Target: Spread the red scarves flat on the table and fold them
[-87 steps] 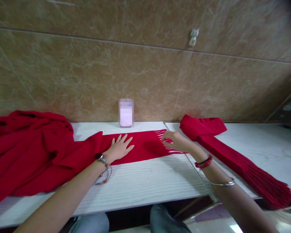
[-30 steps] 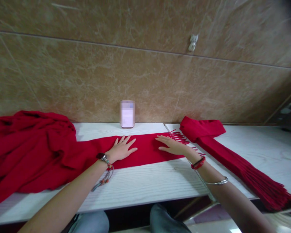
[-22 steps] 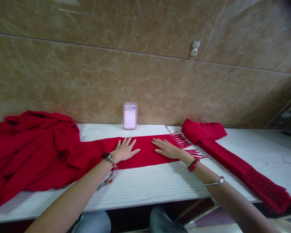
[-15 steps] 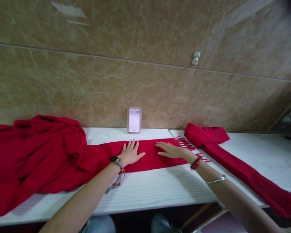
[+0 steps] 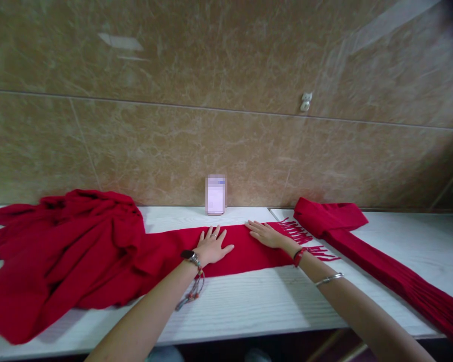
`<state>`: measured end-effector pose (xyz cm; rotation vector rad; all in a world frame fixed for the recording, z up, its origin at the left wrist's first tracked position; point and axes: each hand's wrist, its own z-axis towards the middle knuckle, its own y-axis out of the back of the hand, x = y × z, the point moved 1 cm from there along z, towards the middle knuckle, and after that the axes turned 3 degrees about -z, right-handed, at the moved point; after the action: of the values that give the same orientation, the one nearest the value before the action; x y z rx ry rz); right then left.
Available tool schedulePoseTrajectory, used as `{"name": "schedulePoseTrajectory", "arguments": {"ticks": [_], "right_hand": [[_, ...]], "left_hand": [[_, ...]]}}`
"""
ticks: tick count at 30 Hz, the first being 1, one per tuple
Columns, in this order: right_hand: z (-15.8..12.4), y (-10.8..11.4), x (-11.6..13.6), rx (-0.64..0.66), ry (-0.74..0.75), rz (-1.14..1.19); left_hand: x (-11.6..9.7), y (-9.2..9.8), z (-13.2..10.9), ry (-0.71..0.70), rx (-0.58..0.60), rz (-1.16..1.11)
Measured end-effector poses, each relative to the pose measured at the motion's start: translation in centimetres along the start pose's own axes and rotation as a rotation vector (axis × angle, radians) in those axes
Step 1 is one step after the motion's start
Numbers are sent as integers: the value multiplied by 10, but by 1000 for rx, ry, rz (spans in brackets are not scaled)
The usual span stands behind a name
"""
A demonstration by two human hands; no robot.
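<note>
Red scarf (image 5: 164, 251) lies partly hidden beneath left hand (image 5: 210, 250) and right hand (image 5: 266, 236), fingers outstretched.

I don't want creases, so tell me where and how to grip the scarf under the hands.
Probably pinch the scarf by its near edge, between the left hand and the right hand, coming from the front: there it lies straight and uncovered on the white table, while farther left it heaps into folds.

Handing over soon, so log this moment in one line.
left hand: palm-down on red scarf | right hand: palm-down near fringe | phone: standing by wall
</note>
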<state>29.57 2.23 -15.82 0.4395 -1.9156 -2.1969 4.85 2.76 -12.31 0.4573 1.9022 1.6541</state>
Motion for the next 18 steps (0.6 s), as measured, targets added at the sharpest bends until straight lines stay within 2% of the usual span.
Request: {"name": "schedulePoseTrajectory", "arguments": {"ticks": [4, 7, 10, 13, 16, 18], "right_hand": [[-28, -7, -50, 19, -180, -31], [-37, -8, -64, 5, -288, -41], [-37, 1, -48, -84, -271, 23], [-33, 17, -15, -115, -124, 138], [-34, 29, 14, -41, 35, 213], [-35, 31, 21, 33, 98, 212]], "left_hand": [[0, 1, 2, 7, 18, -7], [2, 1, 2, 22, 31, 1], [4, 0, 2, 34, 30, 14], [5, 0, 2, 29, 28, 30], [5, 0, 2, 28, 36, 50], [5, 1, 2, 28, 42, 60]]}}
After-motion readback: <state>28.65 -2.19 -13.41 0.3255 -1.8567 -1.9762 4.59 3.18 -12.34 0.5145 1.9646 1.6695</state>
